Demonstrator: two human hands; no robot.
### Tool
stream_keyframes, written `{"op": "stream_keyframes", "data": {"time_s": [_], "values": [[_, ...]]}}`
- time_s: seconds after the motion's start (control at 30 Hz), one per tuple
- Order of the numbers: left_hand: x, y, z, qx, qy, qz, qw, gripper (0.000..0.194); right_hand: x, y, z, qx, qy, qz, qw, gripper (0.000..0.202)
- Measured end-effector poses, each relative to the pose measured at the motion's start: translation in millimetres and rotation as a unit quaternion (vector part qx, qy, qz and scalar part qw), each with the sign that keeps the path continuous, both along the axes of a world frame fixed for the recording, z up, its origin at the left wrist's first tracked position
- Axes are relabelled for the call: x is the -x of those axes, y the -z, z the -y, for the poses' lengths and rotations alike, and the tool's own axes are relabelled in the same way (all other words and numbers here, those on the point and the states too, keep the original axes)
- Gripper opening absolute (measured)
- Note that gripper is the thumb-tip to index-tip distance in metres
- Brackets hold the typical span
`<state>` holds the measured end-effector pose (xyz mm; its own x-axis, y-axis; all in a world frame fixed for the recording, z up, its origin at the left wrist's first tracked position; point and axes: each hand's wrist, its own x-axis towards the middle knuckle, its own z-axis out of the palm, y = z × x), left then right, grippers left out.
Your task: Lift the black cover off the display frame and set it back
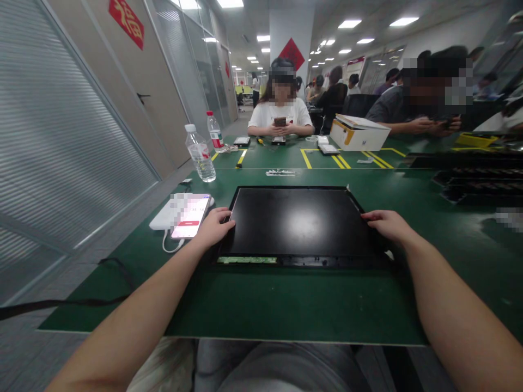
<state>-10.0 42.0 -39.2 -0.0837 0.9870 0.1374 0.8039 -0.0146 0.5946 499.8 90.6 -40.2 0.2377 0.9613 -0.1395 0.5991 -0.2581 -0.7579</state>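
Observation:
A black flat display panel [294, 220] lies in front of me with its glossy side up. Along its near edge runs a bare strip with a green circuit board [247, 260]. My left hand [216, 226] grips the panel's left edge, its thumb resting on the rim. On the opposite side my right hand [386, 224] holds the right edge between thumb and fingers; the fingers underneath are hidden.
Left of the panel, a lit phone [190, 216] rests against a white device [161, 212] with a cable. Two water bottles [201, 155] stand behind. Across the green table [286, 310] are hard drives [242, 141], a white box [359, 133], dark stacked panels [482, 179] and seated people.

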Motion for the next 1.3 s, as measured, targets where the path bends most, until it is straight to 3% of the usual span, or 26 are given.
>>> {"op": "stream_keyframes", "data": {"time_s": [0.37, 0.53, 0.73, 0.87, 1.07, 1.3], "values": [[-0.2, -1.7, 1.6, -0.006, 0.008, -0.012, 1.000, 0.041, 5.9, -6.3, 5.1, 0.005, 0.003, 0.023, 1.000, 0.033], [0.2, -5.1, 3.7, -0.016, 0.028, 0.005, 0.999, 0.057, 5.9, -7.4, 4.6, 0.016, 0.005, 0.028, 0.999, 0.037], [7.7, -21.4, 11.5, -0.029, 0.138, -0.085, 0.986, 0.058, 1.4, -1.8, 2.4, -0.007, 0.003, 0.043, 0.999, 0.037], [8.6, -31.7, 18.9, 0.009, 0.198, -0.109, 0.974, 0.069, -0.3, 0.3, 1.2, -0.009, 0.002, 0.043, 0.999, 0.036], [7.7, -41.5, 27.3, 0.064, 0.230, -0.127, 0.963, 0.084, 1.5, -3.2, 1.5, 0.006, -0.004, 0.037, 0.999, 0.036], [8.7, -45.8, 29.8, 0.072, 0.265, -0.115, 0.955, 0.084, 3.3, -3.5, 2.7, -0.004, 0.000, 0.056, 0.998, 0.036]]}}
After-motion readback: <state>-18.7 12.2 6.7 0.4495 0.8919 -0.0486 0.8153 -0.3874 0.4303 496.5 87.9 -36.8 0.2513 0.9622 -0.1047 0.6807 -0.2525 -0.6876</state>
